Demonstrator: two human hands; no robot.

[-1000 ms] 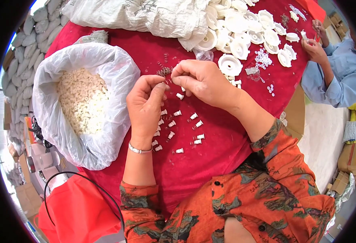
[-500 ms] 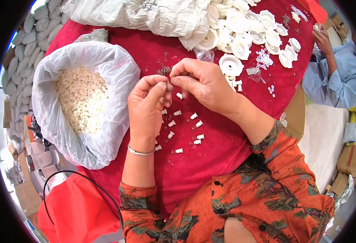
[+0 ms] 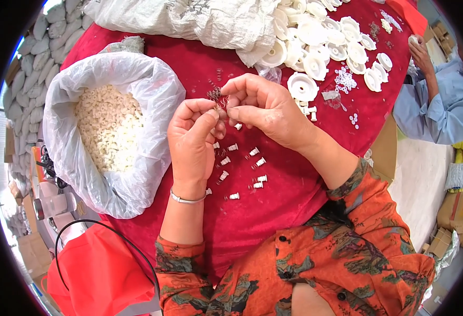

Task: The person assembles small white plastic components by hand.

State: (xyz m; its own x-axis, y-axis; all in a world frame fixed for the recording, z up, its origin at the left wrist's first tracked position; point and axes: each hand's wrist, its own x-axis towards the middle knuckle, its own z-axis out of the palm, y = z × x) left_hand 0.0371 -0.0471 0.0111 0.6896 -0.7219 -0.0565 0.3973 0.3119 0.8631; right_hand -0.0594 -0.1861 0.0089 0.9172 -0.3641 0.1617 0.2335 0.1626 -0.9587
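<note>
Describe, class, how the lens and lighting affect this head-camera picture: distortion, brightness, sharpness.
Head view: fisheye bends the edges and leaves black corners; even daylight with soft shadows under the left hand and right hand; the clear plastic bag shows mild glare; the small white parts on the red cloth are sharp, the rim softer.

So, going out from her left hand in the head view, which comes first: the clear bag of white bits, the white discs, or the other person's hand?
1. Clear bag of white bits, just left of the left hand.
2. White discs, up and to the right, past the right hand.
3. Other person's hand, far right at the table edge.
</note>
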